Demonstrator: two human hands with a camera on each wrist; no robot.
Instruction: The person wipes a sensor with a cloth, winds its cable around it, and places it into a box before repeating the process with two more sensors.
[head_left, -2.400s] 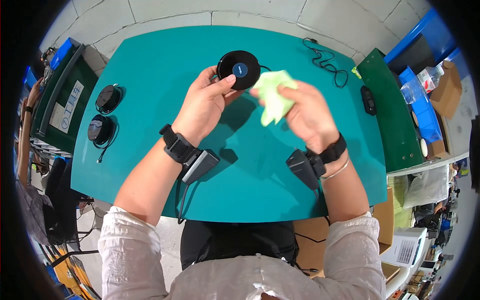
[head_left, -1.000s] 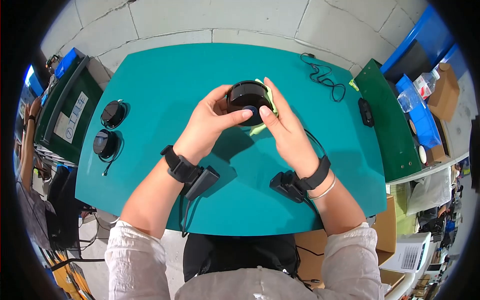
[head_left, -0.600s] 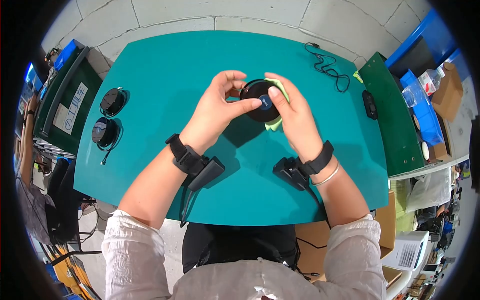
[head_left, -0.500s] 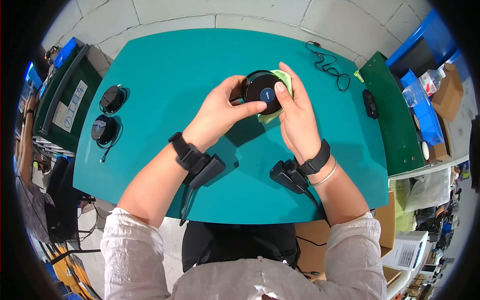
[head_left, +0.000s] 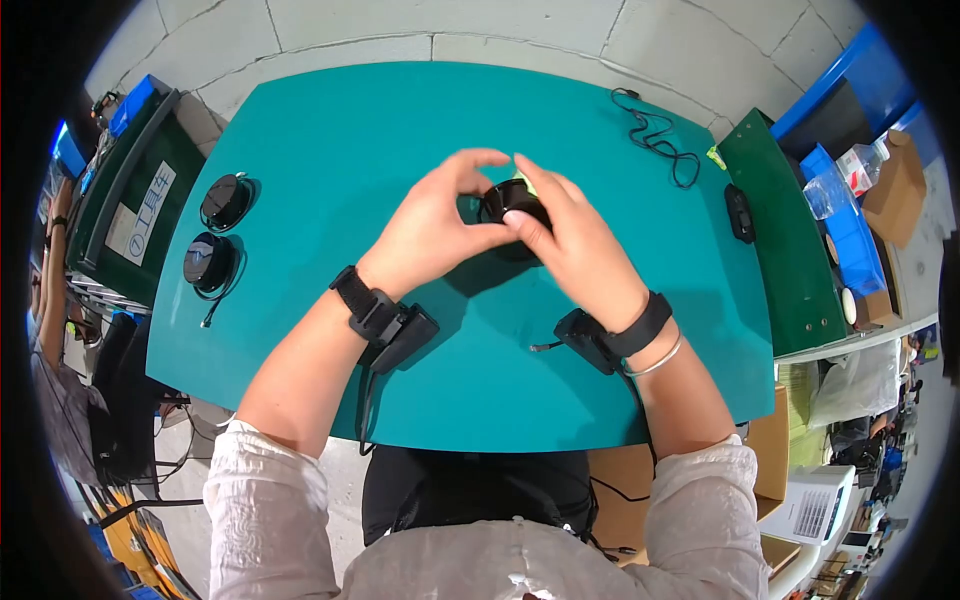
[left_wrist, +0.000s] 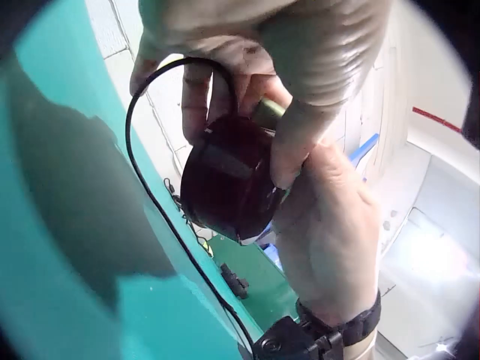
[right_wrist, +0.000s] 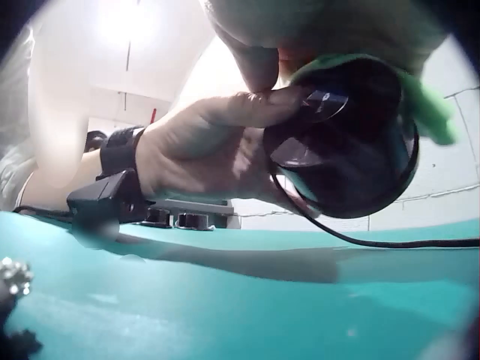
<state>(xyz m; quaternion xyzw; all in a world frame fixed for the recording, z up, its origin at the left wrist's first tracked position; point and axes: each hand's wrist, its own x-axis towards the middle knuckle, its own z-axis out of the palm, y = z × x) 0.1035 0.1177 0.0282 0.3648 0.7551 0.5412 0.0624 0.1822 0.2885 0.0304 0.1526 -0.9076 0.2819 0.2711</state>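
Note:
A round black puck-shaped device (head_left: pixel 500 203) with a cable is held up over the table between both hands. My left hand (head_left: pixel 430 225) grips its near side, thumb and fingers curled round the rim. On the other side my right hand (head_left: pixel 585 250) holds a light green cloth (right_wrist: pixel 431 109) against it, thumb in front and fingers behind. In the right wrist view a round label (right_wrist: pixel 324 105) shows on the device's face beside the left thumb. The black cable (left_wrist: pixel 161 202) loops out from the device in the left wrist view. Most of the cloth is hidden behind the right hand.
Two similar black devices (head_left: pixel 208 262) with coiled cables lie at the table's left. A loose black cable (head_left: pixel 655 140) lies at the back right, and a small black object (head_left: pixel 738 212) near the right edge. A green panel (head_left: pixel 780 240) borders that side.
The cloth has gone from wiping clear of the device to being pressed round it. The device has tilted and shifted slightly down and left; its labelled face now turns away from the head view.

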